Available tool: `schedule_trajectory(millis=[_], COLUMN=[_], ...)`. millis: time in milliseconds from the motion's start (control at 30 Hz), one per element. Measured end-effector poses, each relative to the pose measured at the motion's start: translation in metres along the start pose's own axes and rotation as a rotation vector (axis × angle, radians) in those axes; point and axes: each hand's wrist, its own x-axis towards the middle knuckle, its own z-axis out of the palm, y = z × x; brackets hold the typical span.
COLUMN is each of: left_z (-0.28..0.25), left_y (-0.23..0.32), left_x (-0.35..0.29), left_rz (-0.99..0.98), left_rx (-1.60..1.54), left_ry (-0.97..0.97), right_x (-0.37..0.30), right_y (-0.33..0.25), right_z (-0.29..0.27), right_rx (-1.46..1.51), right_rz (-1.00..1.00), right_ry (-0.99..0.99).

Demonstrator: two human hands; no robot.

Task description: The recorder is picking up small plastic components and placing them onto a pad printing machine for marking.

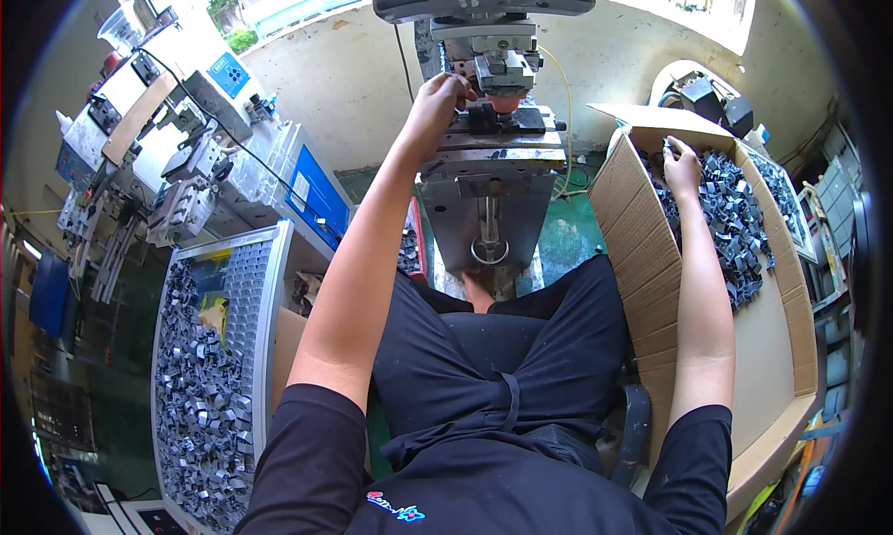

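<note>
My left hand reaches to the machine's fixture, on its left side. Its fingers are bent together beside a small black piece on the fixture; what they hold, if anything, is hidden. Just above that piece is the reddish soft pad of the pad printing machine. Out to the right, my right hand is over the far end of an open cardboard box. Its fingertips pinch a small grey plastic piece. Many similar dark grey pieces lie heaped in the box.
At left, a metal-framed tray carries more small grey pieces. Behind it stand other machines with a blue-panelled cabinet. A red bin sits by the machine's base, left of my legs. A yellow hose hangs at the machine's right.
</note>
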Motion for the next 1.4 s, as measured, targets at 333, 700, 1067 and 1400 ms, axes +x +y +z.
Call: schedule_trajectory(millis=[333, 700, 1067, 1400], left_z=[0.009, 0.015, 0.015, 0.012], left_y=[0.001, 0.019, 0.014, 0.01], left_x=[-0.005, -0.023, -0.016, -0.009], left_rz=[0.113, 0.149, 0.144, 0.066], left_rx=[0.499, 0.648, 0.592, 0.389], left_ry=[-0.039, -0.185, -0.138, -0.049], right_x=[0.002, 0.002, 0.001, -0.032], right_y=[0.001, -0.008, -0.043, -0.17], right_z=[-0.001, 0.0, -0.006, -0.002], right_rx=[-0.001, 0.035, 0.113, 0.275], right_rz=[0.04, -0.078, -0.136, -0.474], right_ry=[-0.009, 0.053, 0.062, -0.072])
